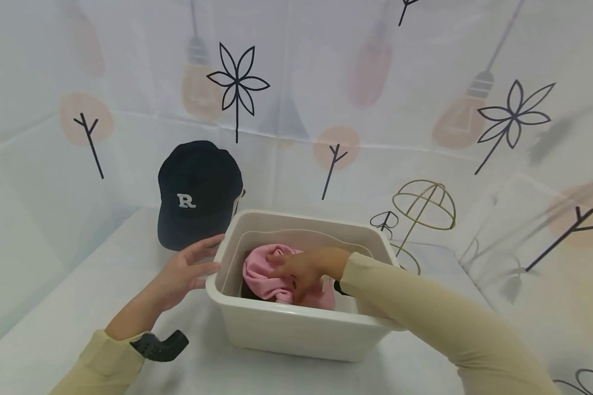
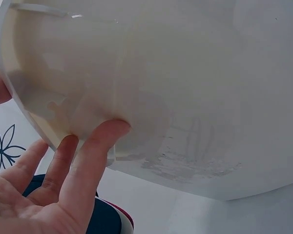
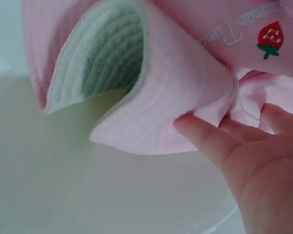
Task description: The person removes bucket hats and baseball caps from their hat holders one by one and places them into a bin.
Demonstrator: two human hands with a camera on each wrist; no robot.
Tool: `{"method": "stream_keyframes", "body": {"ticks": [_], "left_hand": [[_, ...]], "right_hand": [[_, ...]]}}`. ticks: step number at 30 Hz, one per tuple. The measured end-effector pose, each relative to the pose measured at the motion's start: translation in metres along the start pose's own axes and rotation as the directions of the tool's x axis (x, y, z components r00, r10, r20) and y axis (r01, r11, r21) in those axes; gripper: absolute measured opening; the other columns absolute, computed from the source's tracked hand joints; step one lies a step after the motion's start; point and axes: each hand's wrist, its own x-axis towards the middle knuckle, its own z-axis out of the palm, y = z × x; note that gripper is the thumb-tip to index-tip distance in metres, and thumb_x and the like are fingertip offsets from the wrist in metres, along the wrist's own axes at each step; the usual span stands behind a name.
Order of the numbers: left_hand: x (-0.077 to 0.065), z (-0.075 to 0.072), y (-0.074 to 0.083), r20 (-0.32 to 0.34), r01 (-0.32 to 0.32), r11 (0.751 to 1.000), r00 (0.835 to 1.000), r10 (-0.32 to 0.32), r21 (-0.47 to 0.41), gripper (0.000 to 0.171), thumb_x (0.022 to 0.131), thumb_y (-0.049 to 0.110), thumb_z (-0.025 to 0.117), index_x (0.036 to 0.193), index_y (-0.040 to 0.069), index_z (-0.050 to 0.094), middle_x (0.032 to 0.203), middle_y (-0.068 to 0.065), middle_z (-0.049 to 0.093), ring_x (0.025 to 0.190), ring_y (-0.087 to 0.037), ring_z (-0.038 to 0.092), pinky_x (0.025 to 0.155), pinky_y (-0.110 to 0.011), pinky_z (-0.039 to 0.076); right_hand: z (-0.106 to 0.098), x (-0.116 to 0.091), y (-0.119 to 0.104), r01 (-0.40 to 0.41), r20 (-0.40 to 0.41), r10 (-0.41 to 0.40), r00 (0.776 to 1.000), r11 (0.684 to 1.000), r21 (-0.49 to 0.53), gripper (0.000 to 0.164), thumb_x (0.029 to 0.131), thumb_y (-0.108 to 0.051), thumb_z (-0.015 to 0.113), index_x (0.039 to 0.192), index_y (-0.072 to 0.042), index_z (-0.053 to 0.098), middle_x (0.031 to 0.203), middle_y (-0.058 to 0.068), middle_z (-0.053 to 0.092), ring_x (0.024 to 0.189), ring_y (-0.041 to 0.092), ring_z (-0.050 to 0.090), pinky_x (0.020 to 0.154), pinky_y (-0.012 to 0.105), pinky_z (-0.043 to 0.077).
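A pink bucket hat [image 1: 264, 274] lies crumpled in a white plastic bin [image 1: 296, 312]. In the right wrist view, the hat shows a pale green lining, a folded brim and an embroidered strawberry [image 3: 271, 40]. My right hand [image 1: 308, 269] reaches into the bin and grips the hat from above, fingertips sunk in its folds. Fairly straight fingers of my left hand [image 1: 180, 274] touch the bin's left end at the rim; one presses the outer wall in the left wrist view. Something dark brown [image 1: 251, 293] shows under the hat, mostly hidden by it.
Behind the bin's left corner stands a navy baseball cap [image 1: 200, 186] with a white letter R. A gold wire hat stand [image 1: 425, 206] is at the back right. White table surface [image 1: 188, 362] surrounds the bin, and a patterned cloth [image 1: 286, 99] hangs behind.
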Motion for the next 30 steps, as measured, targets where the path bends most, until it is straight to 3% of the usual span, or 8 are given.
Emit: {"method": "stream_keyframes", "body": {"ticks": [3,8,13,20,25,30], "left_hand": [[0.000,0.000,0.000,0.000,0.003,1.000,1.000,-0.003,0.001,0.067,0.087,0.021,0.066,0.144,0.011,0.032,0.140,-0.019,0.036,0.125,-0.039,0.038,0.088,-0.051,0.046],[0.000,0.000,0.002,-0.003,0.014,1.000,1.000,-0.014,0.000,0.068,0.087,0.021,0.066,0.145,0.011,0.031,0.142,-0.019,0.035,0.126,-0.039,0.037,0.088,-0.051,0.045],[-0.001,0.000,0.004,0.004,0.012,1.000,1.000,-0.012,0.000,0.068,0.087,0.021,0.065,0.145,0.010,0.030,0.142,-0.019,0.034,0.126,-0.039,0.036,0.089,-0.051,0.045],[-0.002,0.001,0.006,0.010,0.006,1.000,1.000,-0.006,0.000,0.068,0.088,0.020,0.064,0.145,0.010,0.029,0.142,-0.020,0.033,0.127,-0.040,0.035,0.089,-0.053,0.044],[-0.001,0.002,0.004,0.003,0.015,1.000,1.000,-0.015,0.000,0.067,0.087,0.021,0.065,0.145,0.011,0.031,0.142,-0.019,0.034,0.127,-0.039,0.035,0.089,-0.052,0.045],[-0.002,0.002,0.005,0.000,0.012,1.000,1.000,-0.012,0.004,0.068,0.087,0.021,0.065,0.145,0.010,0.031,0.141,-0.019,0.035,0.127,-0.039,0.036,0.088,-0.052,0.045]], "right_hand": [[0.000,0.004,0.000,-0.009,0.006,0.009,1.000,1.000,-0.007,0.070,0.079,-0.028,0.073,0.141,-0.025,0.041,0.154,0.001,0.014,0.140,0.018,0.010,0.101,0.033,0.035],[-0.003,0.005,-0.006,-0.047,0.027,0.046,0.999,0.999,0.016,0.078,0.077,-0.030,0.075,0.144,-0.028,0.036,0.153,-0.001,0.018,0.140,0.017,0.013,0.101,0.036,0.036],[-0.010,0.001,-0.007,-0.022,0.017,0.023,1.000,0.999,-0.027,0.075,0.078,-0.029,0.073,0.144,-0.025,0.037,0.152,-0.001,0.021,0.139,0.018,0.016,0.105,0.039,0.031],[-0.020,-0.003,0.006,0.077,-0.072,-0.081,0.994,0.995,-0.059,0.067,0.077,-0.030,0.075,0.138,-0.026,0.046,0.140,-0.006,0.040,0.124,0.015,0.036,0.097,0.033,0.037],[-0.025,-0.004,0.020,0.191,-0.169,-0.196,0.966,0.981,-0.044,0.068,0.072,-0.045,0.075,0.133,-0.029,0.049,0.123,-0.010,0.049,0.111,0.013,0.041,0.094,0.036,0.039],[-0.037,-0.020,0.010,0.174,-0.238,-0.160,0.958,0.984,0.038,0.077,0.072,-0.039,0.077,0.140,-0.029,0.042,0.133,-0.007,0.045,0.119,0.015,0.038,0.096,0.041,0.039]]}}
